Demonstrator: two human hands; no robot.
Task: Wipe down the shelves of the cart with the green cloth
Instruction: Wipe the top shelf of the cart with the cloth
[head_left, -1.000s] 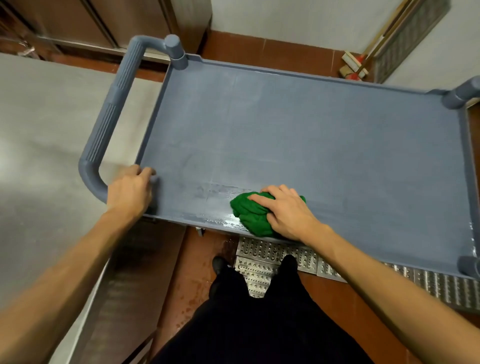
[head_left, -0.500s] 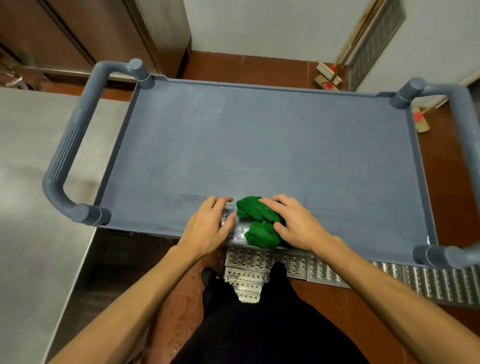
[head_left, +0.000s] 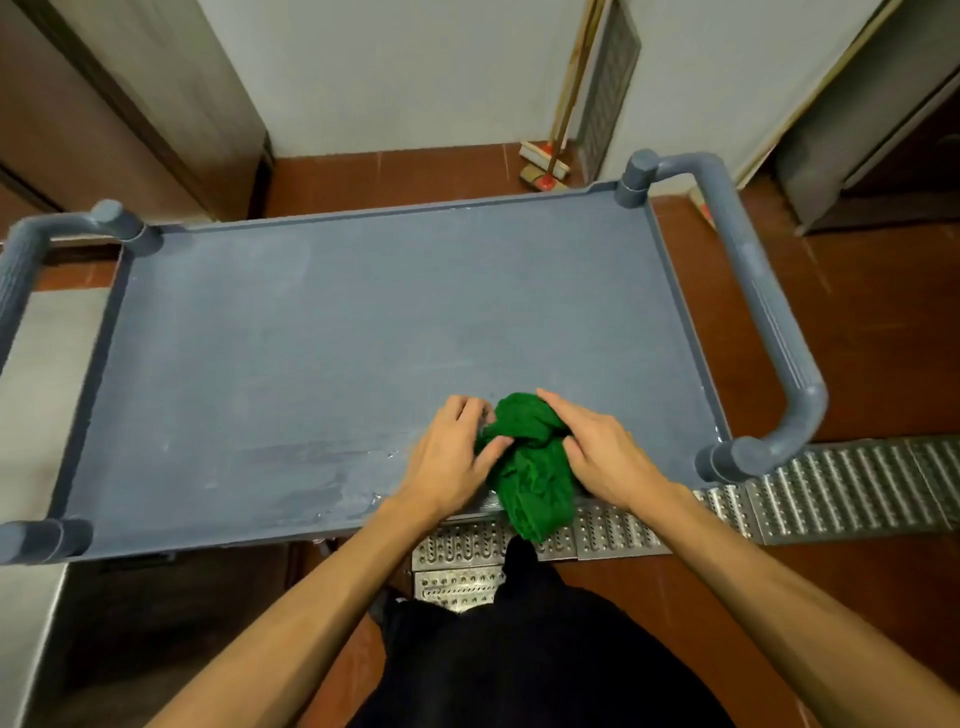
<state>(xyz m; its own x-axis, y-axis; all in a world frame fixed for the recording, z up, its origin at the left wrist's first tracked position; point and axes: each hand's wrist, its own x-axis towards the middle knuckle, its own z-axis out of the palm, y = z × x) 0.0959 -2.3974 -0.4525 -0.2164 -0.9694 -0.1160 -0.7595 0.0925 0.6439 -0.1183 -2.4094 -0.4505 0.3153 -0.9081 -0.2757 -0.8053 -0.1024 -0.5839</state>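
I see the green cloth (head_left: 530, 467) bunched up at the near edge of the top shelf (head_left: 363, 322) of the grey cart (head_left: 769, 322), to the right of the middle. Its lower end hangs over that edge. Both hands are on it. The left hand (head_left: 449, 460) has curled fingers at the left side of the cloth, and its thumb pinches into the folds. The right hand (head_left: 605, 460) lies along the right side with fingers nearly straight over the top and the thumb pressed into the cloth. Wet streaks (head_left: 311, 478) shine on the shelf along the near edge, left of the hands. A metal floor grating (head_left: 841, 483) runs under the near right corner.
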